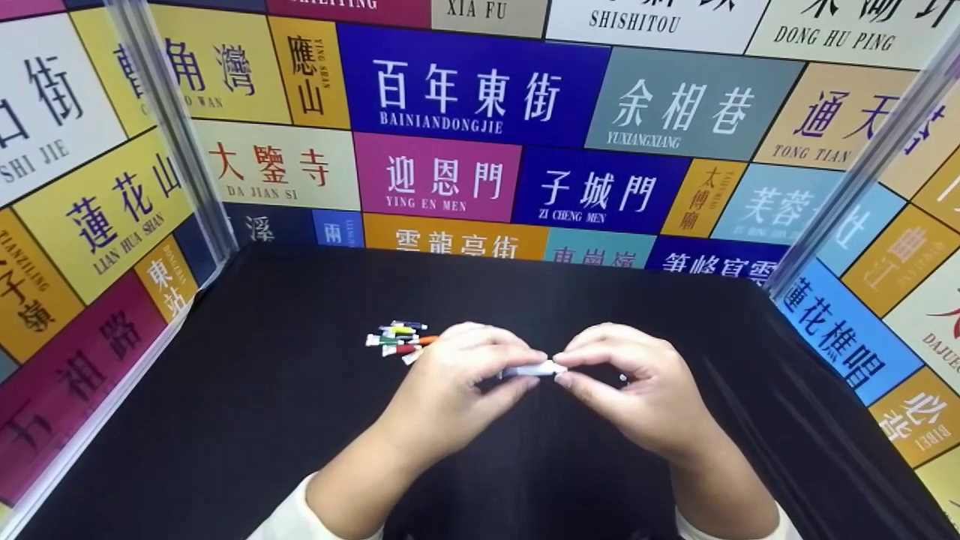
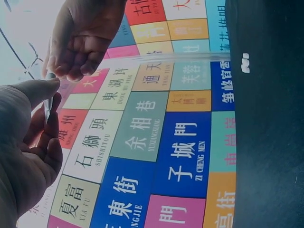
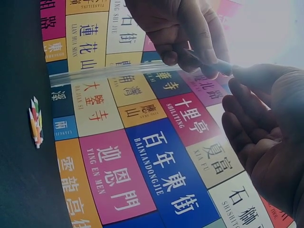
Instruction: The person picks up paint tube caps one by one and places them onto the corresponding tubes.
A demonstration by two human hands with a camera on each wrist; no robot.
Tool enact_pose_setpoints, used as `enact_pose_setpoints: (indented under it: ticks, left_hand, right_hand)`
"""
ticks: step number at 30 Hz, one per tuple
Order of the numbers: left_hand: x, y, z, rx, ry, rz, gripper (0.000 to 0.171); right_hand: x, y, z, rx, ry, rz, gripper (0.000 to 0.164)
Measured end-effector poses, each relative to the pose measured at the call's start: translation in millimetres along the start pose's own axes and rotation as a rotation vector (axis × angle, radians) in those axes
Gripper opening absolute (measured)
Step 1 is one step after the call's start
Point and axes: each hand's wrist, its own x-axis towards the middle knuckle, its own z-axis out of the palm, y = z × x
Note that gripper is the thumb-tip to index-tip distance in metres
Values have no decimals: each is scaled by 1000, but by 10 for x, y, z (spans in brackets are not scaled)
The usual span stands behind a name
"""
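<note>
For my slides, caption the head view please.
Left hand and right hand pinch a pale tube above black cloth; colored tubes lie beyond the left hand.

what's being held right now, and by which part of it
A small pale tube, apparently a paint tube: the left hand pinches its body, and the right hand pinches its narrow tip.

Pale tube [image 1: 534, 370], multicoloured tubes [image 1: 401, 349], black cloth [image 1: 262, 412], colour-blocked wall [image 1: 472, 90]
</note>
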Motion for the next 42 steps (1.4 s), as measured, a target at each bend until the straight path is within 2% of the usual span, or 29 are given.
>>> enact_pose_setpoints:
  ticks: [11,16,21,31,34,36,39,42]
  left_hand:
    - [-10,4,15,22,-13,-12,24]
    - [-9,6,27,11,-5,-4,23]
    - [-5,6,39,4,-7,-1,23]
    - [-9,-1,37,13,-9,0,21]
    - [-10,1,38,18,-11,-13,21]
    - [-10,3,37,23,-11,-24,22]
    - [-12,4,38,28,-9,-34,22]
    - [-12,2,37,36,1,-36,22]
  right_hand:
    - [-32,8,6,-93,7,83,27]
    - [-44,6,2,-106,0,136,20]
    - [-59,8,-4,-113,-5,186,20]
    - [-44,36,-5,-152,-31,147,20]
    - [-44,27,-29,-172,-48,162,17]
    - [-44,15,-45,-168,-44,173,20]
    - [-43,-4,-67,-128,-46,183,34]
    - [-36,-12,-77,-96,-67,139,47]
